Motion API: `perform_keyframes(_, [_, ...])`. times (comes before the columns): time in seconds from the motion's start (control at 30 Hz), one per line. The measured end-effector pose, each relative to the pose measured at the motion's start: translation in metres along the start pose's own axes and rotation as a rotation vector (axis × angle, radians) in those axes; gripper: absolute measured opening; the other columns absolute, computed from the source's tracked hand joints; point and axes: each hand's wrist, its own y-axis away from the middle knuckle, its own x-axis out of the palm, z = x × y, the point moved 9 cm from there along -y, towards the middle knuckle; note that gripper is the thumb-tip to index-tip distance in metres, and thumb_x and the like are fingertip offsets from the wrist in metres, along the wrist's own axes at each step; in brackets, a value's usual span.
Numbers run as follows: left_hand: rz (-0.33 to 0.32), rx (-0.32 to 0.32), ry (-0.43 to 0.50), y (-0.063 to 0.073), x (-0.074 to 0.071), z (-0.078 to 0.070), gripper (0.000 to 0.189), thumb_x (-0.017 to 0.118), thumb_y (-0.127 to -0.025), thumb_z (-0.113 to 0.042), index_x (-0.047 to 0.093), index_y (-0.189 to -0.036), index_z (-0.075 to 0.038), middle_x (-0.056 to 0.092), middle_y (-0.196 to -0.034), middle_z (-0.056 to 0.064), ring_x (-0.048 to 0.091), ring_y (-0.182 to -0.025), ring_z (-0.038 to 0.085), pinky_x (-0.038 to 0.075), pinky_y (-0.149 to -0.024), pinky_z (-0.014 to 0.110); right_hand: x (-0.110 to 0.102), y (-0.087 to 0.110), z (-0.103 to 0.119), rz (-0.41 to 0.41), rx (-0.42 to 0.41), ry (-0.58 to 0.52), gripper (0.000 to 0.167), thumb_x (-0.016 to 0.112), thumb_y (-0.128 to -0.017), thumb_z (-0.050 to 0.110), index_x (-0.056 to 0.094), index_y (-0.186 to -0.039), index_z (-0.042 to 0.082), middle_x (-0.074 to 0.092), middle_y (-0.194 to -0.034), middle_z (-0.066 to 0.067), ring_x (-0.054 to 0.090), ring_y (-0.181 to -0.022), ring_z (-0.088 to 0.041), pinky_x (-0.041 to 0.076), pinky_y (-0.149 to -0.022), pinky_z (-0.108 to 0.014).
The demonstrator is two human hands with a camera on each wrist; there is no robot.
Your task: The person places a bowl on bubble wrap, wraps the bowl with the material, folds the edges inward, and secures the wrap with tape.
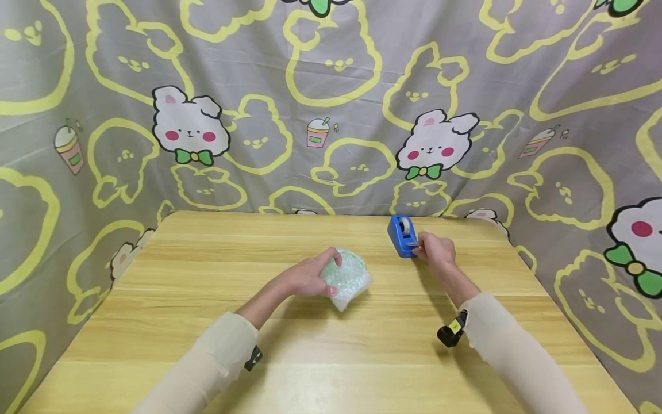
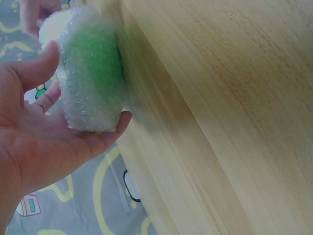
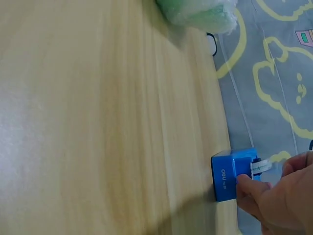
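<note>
In the head view a green object wrapped in bubble wrap (image 1: 347, 279) is at the middle of the table, with the left hand (image 1: 312, 277) gripping its left side. The left wrist view shows the thumb and fingers spread round the bubble-wrapped bundle (image 2: 93, 73); the wrap blurs what is inside. Farther back and to the right, a blue tape dispenser (image 1: 400, 237) with a roll of clear tape (image 1: 405, 226) stands on the table. At its cutter end the right hand (image 1: 437, 250) pinches the tape's end, mostly hidden by the fingers. The dispenser (image 3: 226, 178) shows white lettering.
The wooden table (image 1: 233, 241) ends at a grey curtain (image 1: 258, 69) printed with yellow outlines and white rabbits, which hangs behind and along both sides. A small black camera (image 1: 452, 330) is strapped to the right wrist; another (image 1: 253, 357) is at the left wrist.
</note>
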Motion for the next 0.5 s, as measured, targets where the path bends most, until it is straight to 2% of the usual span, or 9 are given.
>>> perform_keyframes(0.23, [0.004, -0.002, -0.002, -0.0012, 0.0012, 0.0, 0.053, 0.078, -0.087, -0.021, 0.044, -0.127, -0.029, 0.06, -0.124, 0.015, 0.057, -0.086, 0.026, 0.045, -0.074, 0.035, -0.001, 0.0004, -0.0027, -0.013, -0.016, 0.0, 0.022, 0.056, -0.073, 0.005, 0.052, -0.056, 0.018, 0.057, -0.056, 0.005, 0.063, -0.059, -0.007, 0.048, -0.059, -0.026])
perform_keyframes(0.43, [-0.001, 0.001, 0.001, -0.0014, 0.001, -0.0001, 0.053, 0.078, -0.087, -0.021, 0.044, -0.127, -0.028, 0.06, -0.123, 0.014, 0.057, -0.085, 0.026, 0.045, -0.074, 0.035, 0.0022, 0.0023, -0.0026, 0.053, 0.013, -0.094, 0.021, 0.054, -0.077, 0.001, 0.056, -0.06, 0.013, 0.058, -0.059, 0.004, 0.061, -0.061, -0.008, 0.053, -0.063, -0.021])
perform_keyframes(0.5, [-0.003, 0.003, 0.001, -0.0014, 0.0009, -0.0001, 0.053, 0.078, -0.087, -0.02, 0.044, -0.127, -0.028, 0.059, -0.122, 0.014, 0.056, -0.084, 0.025, 0.045, -0.073, 0.035, 0.0025, 0.0035, -0.0016, 0.084, 0.017, -0.12, 0.018, 0.055, -0.081, 0.001, 0.059, -0.066, 0.01, 0.059, -0.062, 0.003, 0.06, -0.062, -0.009, 0.055, -0.065, -0.021])
